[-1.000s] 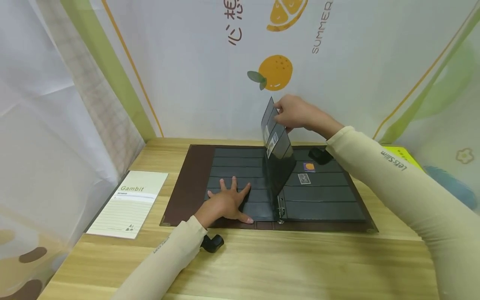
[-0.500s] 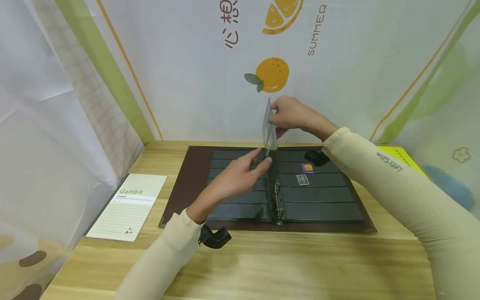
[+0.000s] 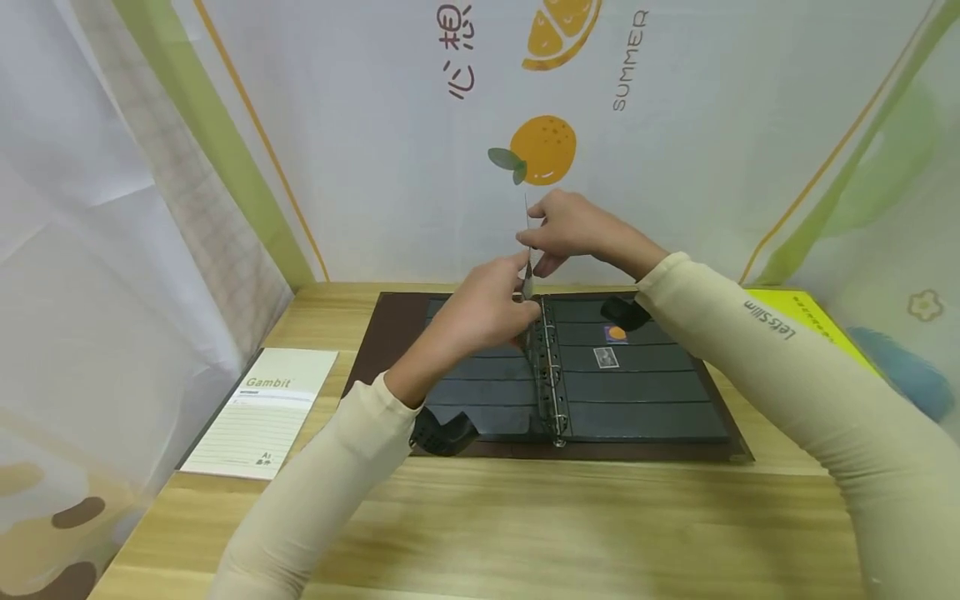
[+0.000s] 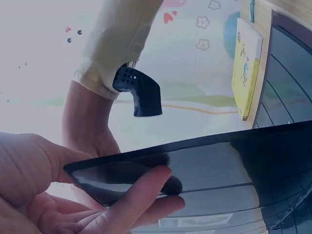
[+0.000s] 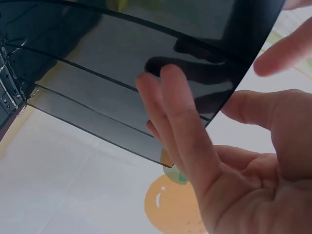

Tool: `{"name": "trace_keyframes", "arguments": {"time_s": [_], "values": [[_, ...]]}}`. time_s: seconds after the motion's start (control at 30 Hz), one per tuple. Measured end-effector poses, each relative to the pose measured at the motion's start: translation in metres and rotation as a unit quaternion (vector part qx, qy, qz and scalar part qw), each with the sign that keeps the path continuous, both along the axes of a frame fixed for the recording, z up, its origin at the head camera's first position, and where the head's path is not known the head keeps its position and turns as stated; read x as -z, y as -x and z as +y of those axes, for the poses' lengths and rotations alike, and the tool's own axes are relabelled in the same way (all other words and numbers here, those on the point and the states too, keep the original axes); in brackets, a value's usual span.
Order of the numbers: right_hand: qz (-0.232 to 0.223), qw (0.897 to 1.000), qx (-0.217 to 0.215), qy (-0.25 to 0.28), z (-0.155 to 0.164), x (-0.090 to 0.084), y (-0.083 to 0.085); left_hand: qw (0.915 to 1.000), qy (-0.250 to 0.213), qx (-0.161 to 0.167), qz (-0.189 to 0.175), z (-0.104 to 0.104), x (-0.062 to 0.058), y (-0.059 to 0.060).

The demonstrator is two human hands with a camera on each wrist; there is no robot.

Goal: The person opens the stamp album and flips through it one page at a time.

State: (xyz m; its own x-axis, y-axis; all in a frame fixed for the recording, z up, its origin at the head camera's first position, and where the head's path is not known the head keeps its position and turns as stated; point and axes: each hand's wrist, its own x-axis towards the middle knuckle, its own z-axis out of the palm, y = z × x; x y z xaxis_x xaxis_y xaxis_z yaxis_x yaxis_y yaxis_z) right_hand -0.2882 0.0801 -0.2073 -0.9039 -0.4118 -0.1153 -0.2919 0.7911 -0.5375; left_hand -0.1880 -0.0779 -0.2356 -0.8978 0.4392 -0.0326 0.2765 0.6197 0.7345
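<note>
A stamp album lies spread on the table, its black pocket pages held by metal rings. One pocket page stands upright, nearly edge-on in the head view. My right hand pinches its far upper part, with fingers across one face. Lower and nearer, my left hand holds the outer edge between thumb and fingers. On the right-hand page sit an orange-and-purple stamp and a grey stamp. A pale stamp shows faintly in the raised page.
To the left of the album lies a white Gambit notebook. A yellow book is at the back right, partly behind the right sleeve. Printed cloth hangs behind the wooden table.
My left hand has lifted from the left-hand page and come to the raised page's edge. The right hand has shifted slightly left, turning that page from slanted to nearly edge-on.
</note>
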Motion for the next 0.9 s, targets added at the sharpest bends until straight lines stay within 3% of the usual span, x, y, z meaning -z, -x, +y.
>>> {"name": "trace_keyframes", "arguments": {"time_s": [0.23,0.4,0.67,0.9], "values": [[-0.025,1.0,0.014,0.009,0.012,0.0,0.0,0.9995,0.011,-0.026,0.012,-0.008,0.003,0.003],[-0.03,0.999,0.032,0.016,0.035,0.012,0.003,0.9987,0.009,-0.045,0.02,-0.019,0.008,0.004],[0.008,0.996,0.013,-0.088,0.081,0.058,0.017,0.9943,0.005,-0.105,0.017,-0.042,0.022,0.001],[0.005,0.986,0.032,-0.163,0.129,0.102,0.021,0.9863,0.003,-0.164,0.013,-0.066,0.043,0.0]]}}
